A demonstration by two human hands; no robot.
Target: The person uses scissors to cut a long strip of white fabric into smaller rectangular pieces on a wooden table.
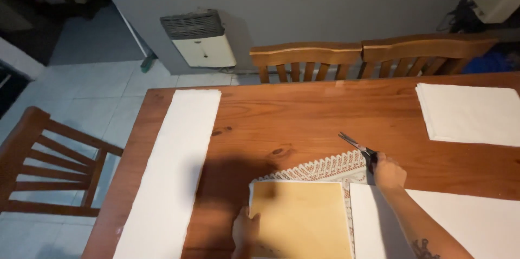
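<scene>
In the lower middle of the frame, the left hand [245,232] lies flat on the left edge of a yellowish square board [303,218], with the fingers together and pressing it down. The board lies on a white sheet and on a patterned cloth with a zigzag edge [325,168], which shows above the board's upper edge.

The right hand [388,172] is right of the centre, just beside the upper right corner of the board. It is closed around the dark handles of a pair of scissors [357,148]. The blades point to the upper left and are slightly apart. They are above the right end of the patterned cloth, but I cannot tell if they touch it. The forearm comes in from the lower right corner of the frame.

All this is on a wooden table [303,118] that fills most of the picture. A long white strip of fabric [173,172] lies along the table's left side, well apart from the hands. A folded white stack [471,113] lies at the upper right of the table, and a large white sheet [466,221] covers the lower right.

Two wooden chairs [368,58] stand behind the far edge of the table, and another chair [49,167] stands at the left on the tiled floor. A wall heater [197,37] hangs on the grey wall at the upper left.
</scene>
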